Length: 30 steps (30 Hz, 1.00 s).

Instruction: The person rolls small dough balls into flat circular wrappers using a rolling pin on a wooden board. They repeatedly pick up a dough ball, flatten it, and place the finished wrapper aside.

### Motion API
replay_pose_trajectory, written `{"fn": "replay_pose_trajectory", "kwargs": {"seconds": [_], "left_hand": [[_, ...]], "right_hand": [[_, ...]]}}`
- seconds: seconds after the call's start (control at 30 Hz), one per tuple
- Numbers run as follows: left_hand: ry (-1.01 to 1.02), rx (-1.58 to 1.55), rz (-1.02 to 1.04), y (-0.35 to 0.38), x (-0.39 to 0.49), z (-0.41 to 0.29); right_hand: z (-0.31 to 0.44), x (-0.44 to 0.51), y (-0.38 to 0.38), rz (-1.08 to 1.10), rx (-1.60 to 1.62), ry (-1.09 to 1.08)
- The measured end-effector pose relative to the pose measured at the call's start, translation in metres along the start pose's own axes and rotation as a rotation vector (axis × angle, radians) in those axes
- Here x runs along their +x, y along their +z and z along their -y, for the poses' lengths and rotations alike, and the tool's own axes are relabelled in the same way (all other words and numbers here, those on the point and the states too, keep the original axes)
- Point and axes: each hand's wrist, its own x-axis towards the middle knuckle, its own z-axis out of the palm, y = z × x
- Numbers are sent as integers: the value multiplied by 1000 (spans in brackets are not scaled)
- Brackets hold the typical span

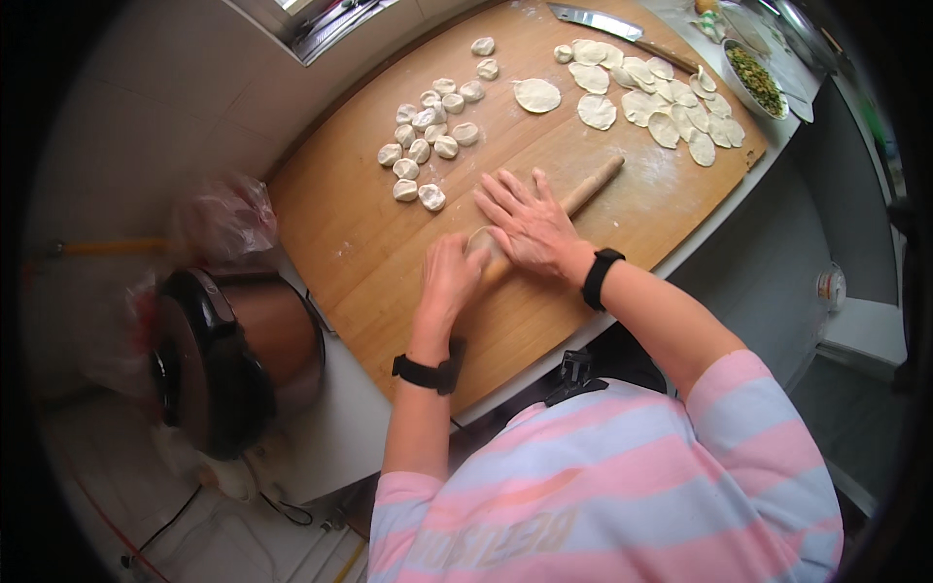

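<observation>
My right hand [528,222] lies palm down across a wooden rolling pin [594,186], fingers stretched out and spread over the board. The pin runs slantwise, its tapered far end showing to the right of my hand. My left hand [450,273] is close beside it, thumb and fingers bent together at the edge of a thin dough wrapper [477,232]. Motion blurs this hand, and most of the wrapper is hidden. Beyond both hands sit several small flattened dough pieces [435,132]. One rolled wrapper [537,95] lies alone, and several more wrappers [663,109] overlap at the right.
A floured wooden board [350,255] covers the counter. Along its far right edge lies a cleaver [598,22], near a bowl of chopped green filling [754,80]. A black and brown electric cooker [240,342] and a plastic bag [226,218] stand to the left.
</observation>
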Motion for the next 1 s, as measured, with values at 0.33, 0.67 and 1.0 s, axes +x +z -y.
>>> {"fn": "replay_pose_trajectory", "kwargs": {"seconds": [0.33, 0.67, 1.0], "left_hand": [[13, 10, -131, -8, 7, -1], [-39, 15, 6, -14, 7, 3], [-242, -739, 50, -23, 2, 8]], "right_hand": [[1, -14, -1, -58, -32, -13], [14, 46, 9, -211, -51, 37], [-47, -64, -16, 157, 162, -410]]}}
